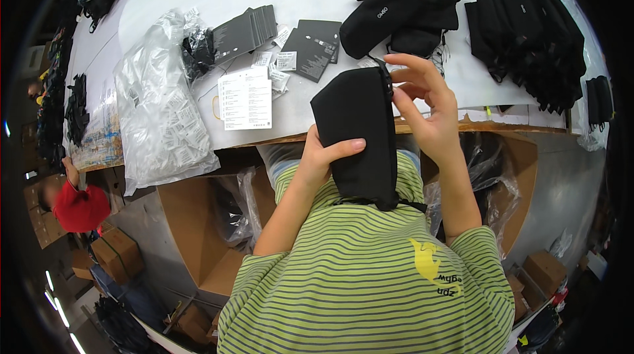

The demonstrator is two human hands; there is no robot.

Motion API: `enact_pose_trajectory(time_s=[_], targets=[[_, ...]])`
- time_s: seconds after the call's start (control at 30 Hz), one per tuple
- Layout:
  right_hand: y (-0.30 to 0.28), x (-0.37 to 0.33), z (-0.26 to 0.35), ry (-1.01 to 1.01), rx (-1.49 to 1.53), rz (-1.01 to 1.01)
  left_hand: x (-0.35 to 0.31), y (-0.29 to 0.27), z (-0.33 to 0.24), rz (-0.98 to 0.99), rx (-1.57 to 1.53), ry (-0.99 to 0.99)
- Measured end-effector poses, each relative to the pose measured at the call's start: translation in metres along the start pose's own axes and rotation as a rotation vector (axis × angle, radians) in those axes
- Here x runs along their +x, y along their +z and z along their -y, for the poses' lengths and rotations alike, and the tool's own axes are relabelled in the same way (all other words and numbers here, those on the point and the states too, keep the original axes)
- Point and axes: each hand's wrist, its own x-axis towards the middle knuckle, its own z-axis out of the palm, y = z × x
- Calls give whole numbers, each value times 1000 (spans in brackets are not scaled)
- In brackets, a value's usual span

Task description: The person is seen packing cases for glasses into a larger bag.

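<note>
Close in front of my striped shirt, a black fabric pouch (356, 129) stands lengthwise with its zippered edge toward the right. My left hand (325, 158) is closed round its left side, the thumb flat across the front and the fingers hidden behind. At the pouch's upper right corner, the thumb and fingertips of my right hand (426, 100) pinch the zippered edge. Its index finger sticks up loosely; any zipper pull between the fingertips is too small to make out. A dark strap end shows at the pouch's bottom.
On the white table (284, 116) lie a clear plastic bag of labels (168, 109), white printed sheets (244, 100), dark cards (244, 34) and piled black pouches (525, 43). Open cardboard boxes (198, 228) stand under the near edge. A person in red (80, 205) is at far left.
</note>
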Motion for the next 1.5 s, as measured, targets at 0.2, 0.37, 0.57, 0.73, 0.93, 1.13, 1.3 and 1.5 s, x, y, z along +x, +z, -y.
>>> enact_pose_trajectory(time_s=[0.2,0.37,0.57,0.73,0.93,1.13,1.3,1.5], targets=[[-11,1,-1,-189,-254,56,3,3,-3,-16,-6,-30],[-9,-9,-3,-138,-73,45,4,5,-4,-13,49,-33],[-16,-15,-4,-207,-354,67,4,6,-1,-70,15,-38],[-7,-31,13,-199,-289,380,16,-17,-5,-280,-375,-71],[-7,-33,23,-128,-291,591,15,-33,-15,-215,-468,8],[0,-29,23,-333,-619,312,16,-7,-23,-349,-364,64],[3,-25,6,-414,-698,288,-2,-6,-16,-163,-389,-87],[-27,-18,9,-47,-100,318,10,-36,-20,-173,556,687]])
